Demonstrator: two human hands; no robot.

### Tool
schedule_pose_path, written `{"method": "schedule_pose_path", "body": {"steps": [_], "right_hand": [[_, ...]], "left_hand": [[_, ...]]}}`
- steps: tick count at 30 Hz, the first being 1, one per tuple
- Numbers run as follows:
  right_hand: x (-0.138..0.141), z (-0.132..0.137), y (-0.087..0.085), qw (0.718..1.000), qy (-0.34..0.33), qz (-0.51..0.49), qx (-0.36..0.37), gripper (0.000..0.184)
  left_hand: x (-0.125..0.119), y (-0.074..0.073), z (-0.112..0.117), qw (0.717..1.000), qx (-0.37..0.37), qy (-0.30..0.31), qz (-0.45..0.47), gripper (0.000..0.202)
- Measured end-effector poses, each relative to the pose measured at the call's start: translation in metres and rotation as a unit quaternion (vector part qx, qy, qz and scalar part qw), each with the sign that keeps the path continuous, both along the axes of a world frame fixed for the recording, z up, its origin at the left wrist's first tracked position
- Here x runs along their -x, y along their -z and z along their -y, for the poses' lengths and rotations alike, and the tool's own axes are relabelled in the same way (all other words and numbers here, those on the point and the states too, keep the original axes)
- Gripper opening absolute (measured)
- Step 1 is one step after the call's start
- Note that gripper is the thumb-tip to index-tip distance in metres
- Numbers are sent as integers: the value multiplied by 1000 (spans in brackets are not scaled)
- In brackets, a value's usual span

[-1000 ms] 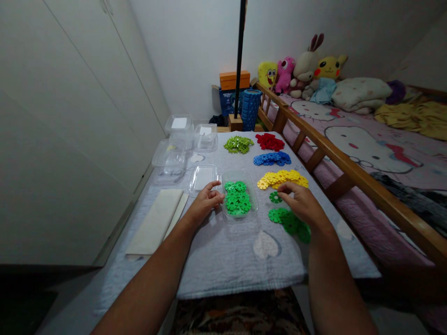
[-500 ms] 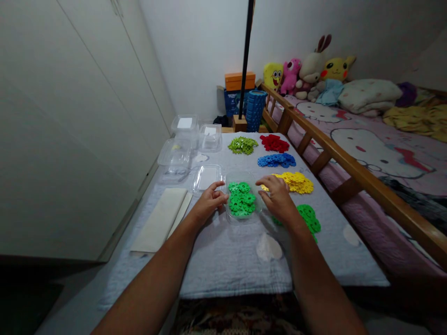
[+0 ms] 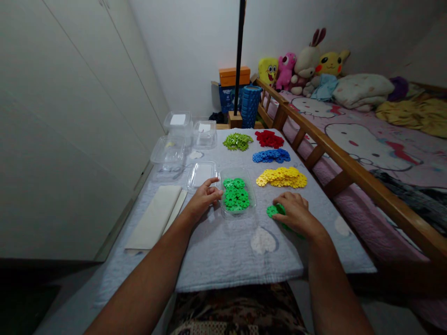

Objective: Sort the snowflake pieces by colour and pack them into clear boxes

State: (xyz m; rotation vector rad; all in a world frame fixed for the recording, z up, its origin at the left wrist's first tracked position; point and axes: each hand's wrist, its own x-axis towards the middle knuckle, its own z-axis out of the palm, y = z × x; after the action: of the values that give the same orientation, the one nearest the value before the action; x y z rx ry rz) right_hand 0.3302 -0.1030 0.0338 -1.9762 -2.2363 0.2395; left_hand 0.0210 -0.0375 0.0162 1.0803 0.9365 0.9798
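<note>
A clear plastic container point(image 3: 252, 204) holding green flower-shaped plastic discs point(image 3: 236, 194) stands in the middle of the cloth-covered table. My left hand point(image 3: 205, 197) is at its left side, thumb and forefinger apart, their tips at the wall without a grip around it. To the right of the container, my right hand point(image 3: 293, 211) is over a pile of loose green discs point(image 3: 271, 211). Its fingers and thumb curl around some of them, and the hand hides most of the pile.
Yellow discs point(image 3: 282, 177), blue discs point(image 3: 271, 155), red pieces point(image 3: 268, 139) and lime pieces point(image 3: 237, 141) lie farther back. A clear lid point(image 3: 201, 176), folded cream sheet point(image 3: 153, 216) and more clear containers point(image 3: 169, 151) are at left. A wooden bed rail point(image 3: 335, 163) borders the right.
My right hand has moved from the container's right side, right and toward me, onto the loose green discs. My left hand has stayed by the container. The view has shifted slightly.
</note>
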Motion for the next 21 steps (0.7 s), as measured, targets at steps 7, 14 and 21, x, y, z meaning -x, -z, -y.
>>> {"method": "schedule_pose_path", "body": {"steps": [7,14,21], "right_hand": [[3,-4,-5,1000,-4,-14,8,19],[1,-11,-4,996,-24,-73,34,14],[2,-10,-8,999,21,-40,18,14]], "left_hand": [[0,1,-1,1000,4,0,-2,66],[0,-1,0,1000,8,1,-2,68],[-1,-1,1,1000,10,2,-4,67]]}}
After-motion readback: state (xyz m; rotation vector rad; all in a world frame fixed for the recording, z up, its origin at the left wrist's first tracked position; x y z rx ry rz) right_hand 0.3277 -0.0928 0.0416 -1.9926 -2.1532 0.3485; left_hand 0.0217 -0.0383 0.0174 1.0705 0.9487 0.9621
